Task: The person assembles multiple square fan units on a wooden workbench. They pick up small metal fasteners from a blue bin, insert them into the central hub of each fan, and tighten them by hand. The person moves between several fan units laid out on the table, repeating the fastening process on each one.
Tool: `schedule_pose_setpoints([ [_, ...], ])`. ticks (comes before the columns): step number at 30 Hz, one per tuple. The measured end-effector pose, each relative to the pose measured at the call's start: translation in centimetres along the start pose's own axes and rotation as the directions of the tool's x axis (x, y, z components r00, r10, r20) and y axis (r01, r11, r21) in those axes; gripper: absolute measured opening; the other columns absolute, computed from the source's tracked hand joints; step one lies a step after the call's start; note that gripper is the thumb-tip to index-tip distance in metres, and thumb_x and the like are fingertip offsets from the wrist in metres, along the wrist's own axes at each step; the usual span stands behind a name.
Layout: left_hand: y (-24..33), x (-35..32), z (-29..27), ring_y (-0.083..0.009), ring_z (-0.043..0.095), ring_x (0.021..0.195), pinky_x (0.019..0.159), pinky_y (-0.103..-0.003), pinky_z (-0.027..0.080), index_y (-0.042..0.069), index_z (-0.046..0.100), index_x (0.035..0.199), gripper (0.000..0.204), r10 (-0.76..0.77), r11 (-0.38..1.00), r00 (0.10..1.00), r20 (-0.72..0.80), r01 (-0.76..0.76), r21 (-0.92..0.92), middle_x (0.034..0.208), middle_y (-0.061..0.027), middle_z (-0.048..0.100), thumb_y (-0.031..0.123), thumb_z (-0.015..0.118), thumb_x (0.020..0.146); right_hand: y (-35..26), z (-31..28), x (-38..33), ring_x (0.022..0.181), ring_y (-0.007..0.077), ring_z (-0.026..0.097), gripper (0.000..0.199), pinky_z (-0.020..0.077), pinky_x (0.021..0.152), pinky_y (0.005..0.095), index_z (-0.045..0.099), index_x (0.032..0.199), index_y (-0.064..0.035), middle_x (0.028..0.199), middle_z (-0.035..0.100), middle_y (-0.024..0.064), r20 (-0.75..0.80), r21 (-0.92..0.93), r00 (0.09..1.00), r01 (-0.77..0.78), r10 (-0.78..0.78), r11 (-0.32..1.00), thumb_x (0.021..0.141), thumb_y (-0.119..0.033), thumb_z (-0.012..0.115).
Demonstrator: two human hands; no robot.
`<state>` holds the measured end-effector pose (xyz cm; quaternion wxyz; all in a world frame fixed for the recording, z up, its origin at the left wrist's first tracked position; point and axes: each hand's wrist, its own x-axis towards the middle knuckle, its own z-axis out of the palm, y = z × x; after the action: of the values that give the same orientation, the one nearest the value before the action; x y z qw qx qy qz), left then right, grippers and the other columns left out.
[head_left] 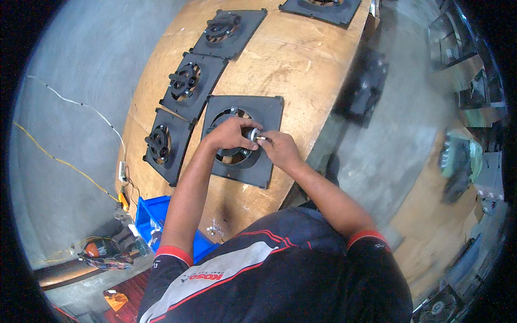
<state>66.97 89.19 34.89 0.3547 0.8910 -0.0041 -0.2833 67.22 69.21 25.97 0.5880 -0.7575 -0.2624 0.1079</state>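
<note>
White disc [253, 134]: our left hand [235, 134] grips it, fingers curled, steadying it (we judge) for our right hand [280, 149], pinched on a slim fitting [262, 138].

black panels [271, 114] on table [291, 59]: 5 | hands [231, 133]: 2 | white disc [254, 134]: 1

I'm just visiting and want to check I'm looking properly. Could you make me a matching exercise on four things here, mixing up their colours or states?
Things:
1. Right hand
2. Plastic bin by the left forearm
3. Square frame under the hands
4. Rim of the small round part in the left hand

Colours or states:
A. Blue
B. White
C. Pinching a slim piece
D. Black

Right pairs: 1-C, 2-A, 3-D, 4-B.
</note>
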Motion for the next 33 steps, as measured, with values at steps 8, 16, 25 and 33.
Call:
schedule_pose_setpoints([
  [8, 0.1, -1.6, 1.4, -0.0292, 0.063, 0.113, 0.103, -0.040, 0.045, 0.011, 0.066, 0.128, 0.067, 0.058, 0.995, 0.986, -0.159, -0.044, 0.090, 0.120, -0.0121, 0.069, 0.029, 0.088, 0.067, 0.9, 0.6, 1.6, 0.068, 0.0276, 0.066, 0.049, 0.0508, 0.066, 0.0393, 0.068, 0.085, 0.0024, 0.071, 0.067, 0.0178, 0.225, 0.013, 0.906, -0.371, 0.359, 0.929, 0.101, -0.041, 0.052],
  [16, -0.8, -2.4, 2.9, -0.0337, 0.055, 0.122, 0.109, -0.045, 0.037, 0.015, 0.064, 0.131, 0.068, 0.105, 0.982, 0.956, -0.273, -0.056, 0.181, 0.126, -0.0125, 0.067, 0.036, 0.085, 0.070, -0.4, -0.6, 0.1, 0.088, 0.0419, 0.066, 0.036, 0.0508, 0.078, 0.0485, 0.066, 0.106, 0.0006, 0.093, 0.069, 0.0240, 0.103, -0.066, 0.988, -0.104, 0.111, 0.992, 0.097, -0.033, 0.056],
  [25, -0.5, -2.1, 2.5, -0.0289, 0.068, 0.101, 0.091, -0.038, 0.051, 0.006, 0.066, 0.126, 0.063, 0.168, 0.986, 0.950, -0.263, -0.158, 0.062, 0.111, -0.0150, 0.072, 0.021, 0.087, 0.069, 0.8, -0.1, 1.5, 0.093, 0.0413, 0.066, 0.040, 0.0511, 0.079, 0.0479, 0.065, 0.110, -0.0003, 0.101, 0.068, 0.0239, 0.344, -0.023, 0.848, -0.420, 0.402, 0.907, 0.098, -0.036, 0.054],
  [33, -0.6, -2.1, 2.3, -0.0297, 0.067, 0.104, 0.092, -0.038, 0.050, 0.008, 0.066, 0.127, 0.063, 0.133, 0.991, 0.959, -0.249, -0.124, 0.049, 0.115, -0.0158, 0.071, 0.023, 0.087, 0.069, 0.3, -0.1, 1.0, 0.088, 0.0416, 0.068, 0.042, 0.0522, 0.079, 0.0492, 0.067, 0.106, -0.0010, 0.093, 0.070, 0.0220, 0.177, -0.278, 0.983, 0.003, 0.048, 0.960, 0.100, -0.039, 0.050],
])
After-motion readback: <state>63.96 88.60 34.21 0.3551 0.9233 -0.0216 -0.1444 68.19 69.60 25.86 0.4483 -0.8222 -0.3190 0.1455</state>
